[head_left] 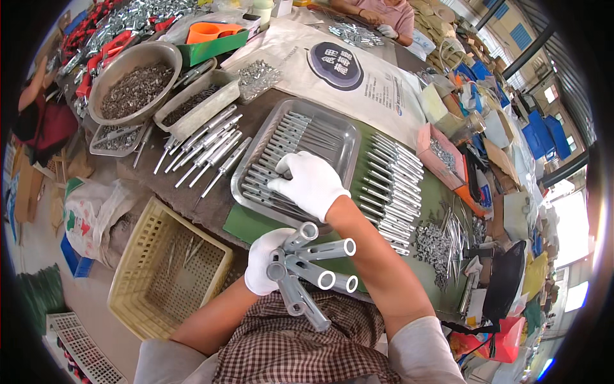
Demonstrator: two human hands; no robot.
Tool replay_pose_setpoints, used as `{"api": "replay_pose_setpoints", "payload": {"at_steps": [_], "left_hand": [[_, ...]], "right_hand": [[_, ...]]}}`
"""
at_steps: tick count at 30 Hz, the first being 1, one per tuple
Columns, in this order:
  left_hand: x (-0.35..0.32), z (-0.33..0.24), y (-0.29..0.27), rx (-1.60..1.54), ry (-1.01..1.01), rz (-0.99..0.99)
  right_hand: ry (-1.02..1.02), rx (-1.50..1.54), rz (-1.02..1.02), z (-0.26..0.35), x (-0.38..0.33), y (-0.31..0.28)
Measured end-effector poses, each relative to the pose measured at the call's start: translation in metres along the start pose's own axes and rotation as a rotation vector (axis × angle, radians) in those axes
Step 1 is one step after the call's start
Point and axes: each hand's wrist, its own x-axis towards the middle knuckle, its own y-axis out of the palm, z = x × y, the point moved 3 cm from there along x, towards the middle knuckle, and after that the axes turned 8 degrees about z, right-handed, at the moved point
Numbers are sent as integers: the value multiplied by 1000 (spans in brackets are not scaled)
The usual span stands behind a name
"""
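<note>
My left hand, in a white glove, grips a bundle of several grey metal tubes close to my chest, their open ends pointing right. My right hand, also gloved in white, reaches into a shallow steel tray and rests on the grey metal parts lying in rows inside it. Whether its fingers hold one of them is hidden under the palm.
A row of finished parts lies right of the tray, more rods to its left. A round bowl of small fasteners stands far left, a yellow plastic basket below the table edge. Another person's hands work across the table.
</note>
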Motion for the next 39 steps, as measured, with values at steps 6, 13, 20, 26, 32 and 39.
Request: {"api": "replay_pose_setpoints", "payload": {"at_steps": [6, 13, 20, 26, 32, 39], "left_hand": [[3, -16, -2, 117, 178, -47], [6, -3, 4, 94, 252, -80], [-2, 20, 2, 141, 258, -95], [4, 10, 4, 11, 282, -100], [7, -2, 5, -409, -205, -209], [4, 5, 8, -477, -75, -359]], "right_hand": [[135, 129, 142, 2, 11, -1], [116, 532, 116, -13, 10, -1], [86, 1522, 87, -34, -34, -17], [3, 1587, 0, -31, -60, -35], [-45, 1140, -484, 1, -114, -91], [-234, 944, -681, 31, -154, -103]]}}
